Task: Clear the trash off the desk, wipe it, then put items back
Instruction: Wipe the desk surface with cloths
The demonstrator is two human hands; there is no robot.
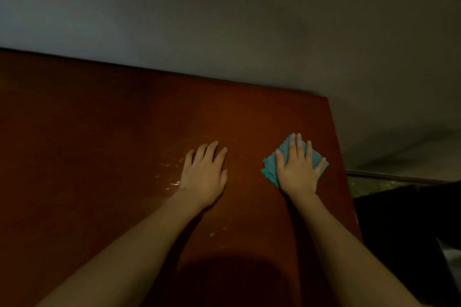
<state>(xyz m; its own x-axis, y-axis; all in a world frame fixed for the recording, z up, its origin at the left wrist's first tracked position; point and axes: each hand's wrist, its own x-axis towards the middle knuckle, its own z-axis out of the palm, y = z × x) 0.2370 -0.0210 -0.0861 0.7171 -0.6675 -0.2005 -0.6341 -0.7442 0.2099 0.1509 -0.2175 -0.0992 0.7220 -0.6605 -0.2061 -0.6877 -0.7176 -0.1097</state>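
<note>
A reddish-brown wooden desk (99, 144) fills the lower left of the view. My right hand (298, 169) lies flat with straight fingers on a teal cloth (269, 166), pressing it onto the desk near the right edge. The cloth shows around the hand on both sides and at the fingertips. My left hand (204, 174) rests flat on the bare desk surface, fingers spread, a hand's width left of the cloth. Wet glints (172, 183) shine on the wood just left of my left wrist.
A plain grey wall (224, 20) stands behind the desk's far edge. The desk's right edge (341, 157) drops off to a dim floor and a dark object (411, 219) at lower right. A round shadow (232, 279) lies on the near desk.
</note>
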